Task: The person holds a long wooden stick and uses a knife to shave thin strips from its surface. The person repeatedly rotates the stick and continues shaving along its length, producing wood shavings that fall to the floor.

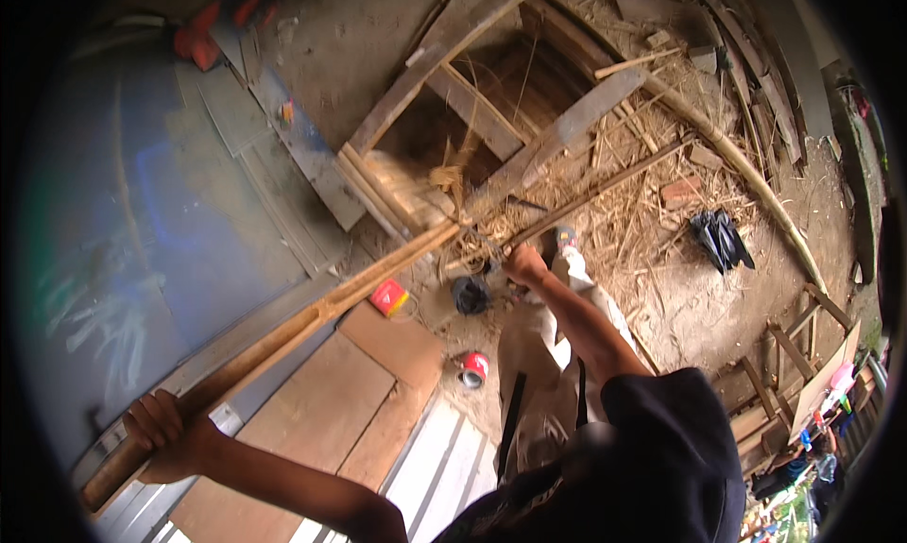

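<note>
My left hand (pixel 168 437) is wrapped round the lower left end of a long split bamboo pole (pixel 326 309). The pole slants up to the right, and its far end lies at the near corner of a wooden frame (pixel 557 127). My right hand (pixel 525 263) is closed on the handle of a dark, narrow, blade-like tool (pixel 489 245), which points toward that end of the pole. Its exact kind is hard to make out. Curled pale shavings (pixel 446 178) hang at the frame just beyond the pole's tip.
Bamboo strips and shavings (pixel 619 222) litter the ground around my feet. A red can (pixel 472 365), a red and yellow packet (pixel 388 296) and a black plastic bag (pixel 723 241) lie about. Brown boards (pixel 321 401) are on the left; a long curved pole (pixel 746 156) lies at right.
</note>
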`<state>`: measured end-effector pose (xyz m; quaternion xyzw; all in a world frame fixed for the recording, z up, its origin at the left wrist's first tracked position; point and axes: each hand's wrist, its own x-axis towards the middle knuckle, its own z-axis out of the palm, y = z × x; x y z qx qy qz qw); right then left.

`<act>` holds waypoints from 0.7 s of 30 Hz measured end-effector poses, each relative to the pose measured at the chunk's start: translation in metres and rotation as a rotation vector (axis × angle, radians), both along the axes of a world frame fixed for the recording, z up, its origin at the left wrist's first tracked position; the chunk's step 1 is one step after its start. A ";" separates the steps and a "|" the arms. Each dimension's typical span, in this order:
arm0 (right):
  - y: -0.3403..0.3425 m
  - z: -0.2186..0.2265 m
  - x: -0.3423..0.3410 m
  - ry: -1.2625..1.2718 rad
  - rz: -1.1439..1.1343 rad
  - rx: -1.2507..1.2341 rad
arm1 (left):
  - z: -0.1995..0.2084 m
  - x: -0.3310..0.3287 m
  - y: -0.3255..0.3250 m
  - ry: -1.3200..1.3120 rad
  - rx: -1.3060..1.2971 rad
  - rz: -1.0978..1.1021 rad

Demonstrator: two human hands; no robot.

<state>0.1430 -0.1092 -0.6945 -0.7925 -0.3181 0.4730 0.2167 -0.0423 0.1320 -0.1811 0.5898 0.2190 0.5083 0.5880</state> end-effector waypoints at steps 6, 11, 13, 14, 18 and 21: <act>0.004 -0.001 -0.014 0.203 0.099 0.409 | -0.002 0.000 -0.004 -0.012 0.023 -0.047; 0.005 -0.020 0.003 0.029 -0.066 0.004 | -0.001 0.010 -0.015 0.010 0.048 0.190; 0.005 -0.019 0.006 0.050 0.144 -0.122 | 0.000 0.017 -0.019 0.056 0.044 0.047; 0.003 -0.016 0.006 0.053 0.257 -0.181 | -0.002 0.022 -0.020 0.046 0.051 0.180; 0.004 0.001 -0.009 0.319 0.005 0.014 | -0.002 0.038 -0.022 0.049 0.119 0.366; 0.005 -0.007 -0.012 0.211 0.098 0.014 | -0.004 0.043 -0.022 0.062 0.135 0.362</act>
